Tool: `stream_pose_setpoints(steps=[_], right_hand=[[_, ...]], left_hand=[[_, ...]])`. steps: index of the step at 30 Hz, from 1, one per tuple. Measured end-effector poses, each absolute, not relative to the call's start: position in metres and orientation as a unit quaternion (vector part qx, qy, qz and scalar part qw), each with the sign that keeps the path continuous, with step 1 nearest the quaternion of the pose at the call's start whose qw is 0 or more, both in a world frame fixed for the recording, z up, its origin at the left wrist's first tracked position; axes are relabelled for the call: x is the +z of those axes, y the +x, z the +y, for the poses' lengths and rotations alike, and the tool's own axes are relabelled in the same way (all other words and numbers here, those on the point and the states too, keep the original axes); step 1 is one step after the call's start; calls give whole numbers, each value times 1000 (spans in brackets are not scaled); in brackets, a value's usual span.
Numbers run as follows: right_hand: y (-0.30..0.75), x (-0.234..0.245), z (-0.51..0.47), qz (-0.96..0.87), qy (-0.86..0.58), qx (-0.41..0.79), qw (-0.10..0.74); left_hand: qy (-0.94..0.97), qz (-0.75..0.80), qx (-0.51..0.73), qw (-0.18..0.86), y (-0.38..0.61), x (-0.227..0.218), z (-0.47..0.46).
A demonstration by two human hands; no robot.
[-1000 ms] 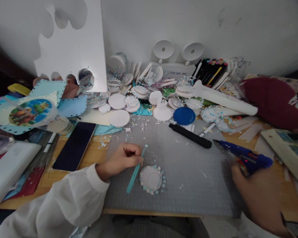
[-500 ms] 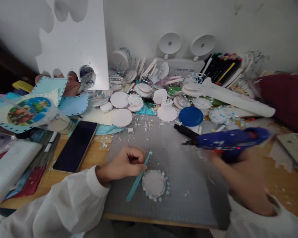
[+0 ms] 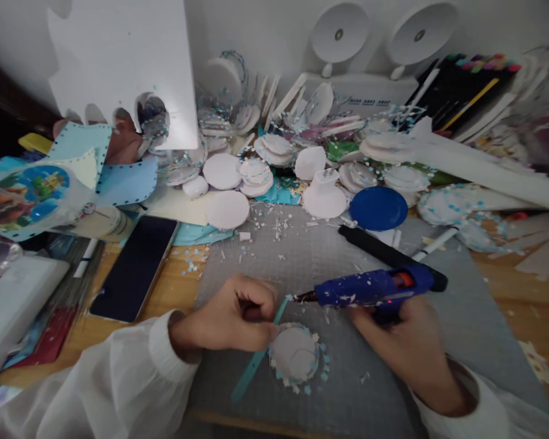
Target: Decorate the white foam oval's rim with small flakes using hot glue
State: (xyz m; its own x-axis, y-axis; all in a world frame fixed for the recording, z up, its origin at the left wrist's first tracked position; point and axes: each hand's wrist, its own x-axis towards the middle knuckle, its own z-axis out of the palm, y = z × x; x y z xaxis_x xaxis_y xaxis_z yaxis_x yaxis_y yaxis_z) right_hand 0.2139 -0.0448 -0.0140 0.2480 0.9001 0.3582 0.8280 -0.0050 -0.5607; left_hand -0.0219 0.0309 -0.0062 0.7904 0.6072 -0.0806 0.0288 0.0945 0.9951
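Note:
My left hand (image 3: pixel 231 320) pinches a thin teal strip (image 3: pixel 258 356) that slants across the grey cutting mat (image 3: pixel 311 262). Right beside the strip lies a small white round disc (image 3: pixel 295 353) with teal bits around its edge. My right hand (image 3: pixel 405 347) grips a blue glue gun (image 3: pixel 370 288) by its handle. The gun lies level, and its dark nozzle points left at the top end of the strip, close to my left fingers. Both sleeves are white.
A black phone (image 3: pixel 135 266) lies left of the mat on the wooden table. Behind the mat are several white discs (image 3: pixel 226 208), a blue lid (image 3: pixel 378 208), a black marker (image 3: pixel 375 247) and a white foam board (image 3: pixel 123 67). Pens stand at the back right.
My right hand lifted the glue gun from the right of the table and carried it left, until its nozzle reached the strip. My left hand stayed on the strip. The camera moved closer.

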Motion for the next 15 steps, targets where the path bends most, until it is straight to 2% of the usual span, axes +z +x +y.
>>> stream_pose_setpoints(steps=[15], right_hand=[[216, -13, -46, -632, -701, 50, 327]], left_hand=[[641, 223, 209, 703, -23, -9, 31]])
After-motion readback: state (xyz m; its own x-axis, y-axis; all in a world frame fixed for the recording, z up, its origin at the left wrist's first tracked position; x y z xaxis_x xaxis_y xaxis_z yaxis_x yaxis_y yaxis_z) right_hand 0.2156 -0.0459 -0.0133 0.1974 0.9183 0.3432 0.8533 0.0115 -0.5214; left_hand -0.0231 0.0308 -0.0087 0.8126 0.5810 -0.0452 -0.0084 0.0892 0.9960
